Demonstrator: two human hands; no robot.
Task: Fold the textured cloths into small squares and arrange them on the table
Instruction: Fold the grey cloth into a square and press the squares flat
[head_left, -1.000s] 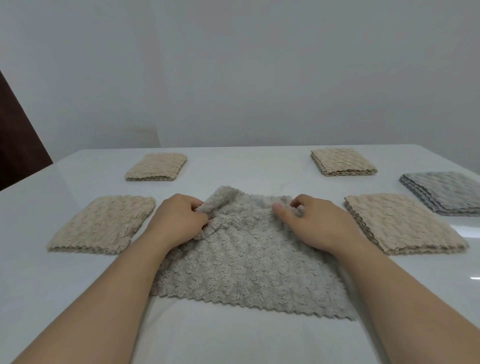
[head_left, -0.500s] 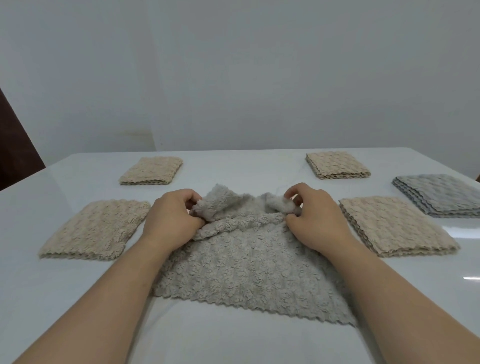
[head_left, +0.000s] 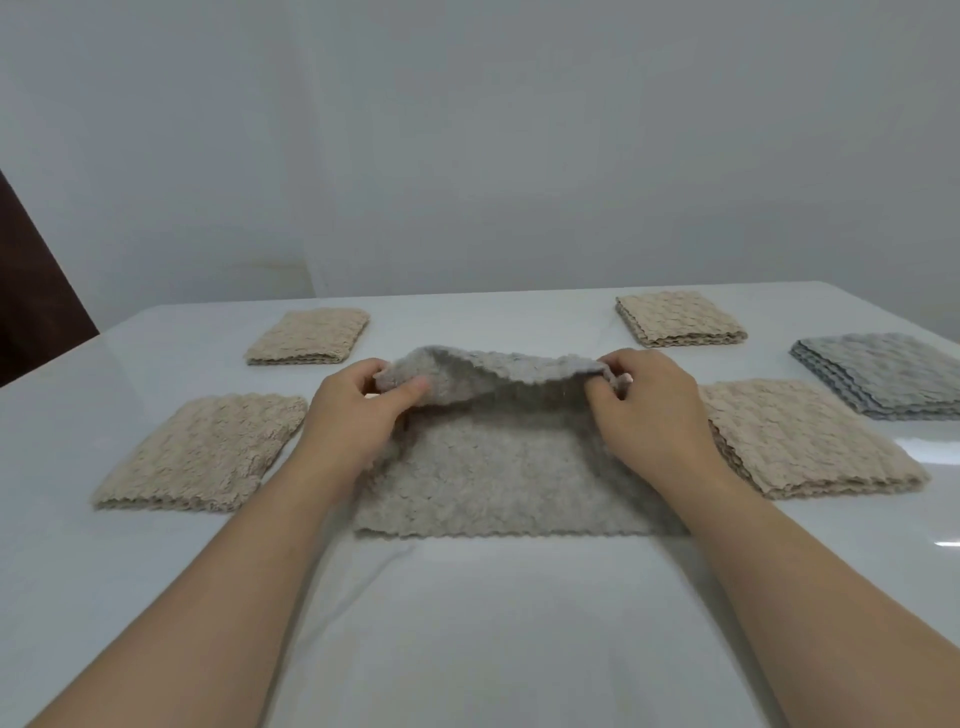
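Two hands, the left hand (head_left: 358, 415) and the right hand (head_left: 649, 415), each pinch a far corner of a grey-beige textured cloth (head_left: 509, 483) at the middle of a white tabletop (head_left: 493, 623). Thumb and curled fingers are clamped on the fabric at both corners. The far edge is lifted off the surface and sags slightly between the two grips. The cloth's near half lies flat, its scalloped near edge running straight across in front of the person.

Bare tabletop stretches between that near edge and the person, crossed only by the two forearms. To the left, a narrow strip of open surface separates the cloth from a folded beige square (head_left: 202, 452). To the right, another folded beige square (head_left: 810, 441) sits just beside the right wrist; whether they touch cannot be told.

Farther back lie a beige square at far left (head_left: 309, 335) and a beige square at far right (head_left: 680, 318), well apart, with open surface between them. A folded grey stack (head_left: 888, 374) rests near the right edge. A pale wall (head_left: 519, 156) rises behind.
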